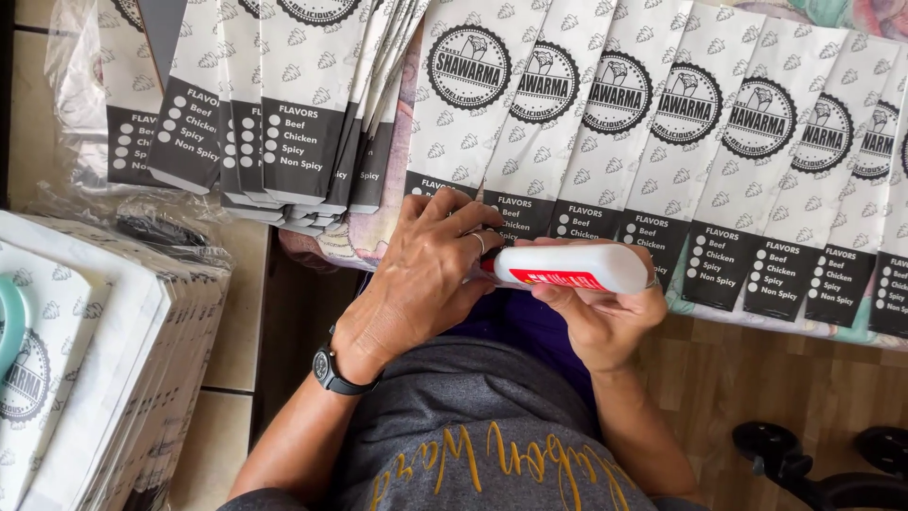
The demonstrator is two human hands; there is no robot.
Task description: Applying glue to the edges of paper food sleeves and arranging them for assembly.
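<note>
My right hand [605,317] grips a white glue bottle [572,266] with a red label, held sideways with its tip pointing left. My left hand [426,270] closes over the bottle's red tip end, fingers curled around it; a ring is on one finger and a black watch [333,374] on the wrist. Both hands hover just below a row of overlapping white paper bags [681,161] with round black logos and dark bottom bands, laid side by side on a cloth-covered surface.
A fanned pile of the same bags [284,104] lies at upper left, partly in clear plastic. A thick stack of flat bags [85,360] sits at the left edge. Black chair legs [804,464] stand on the wooden floor at lower right.
</note>
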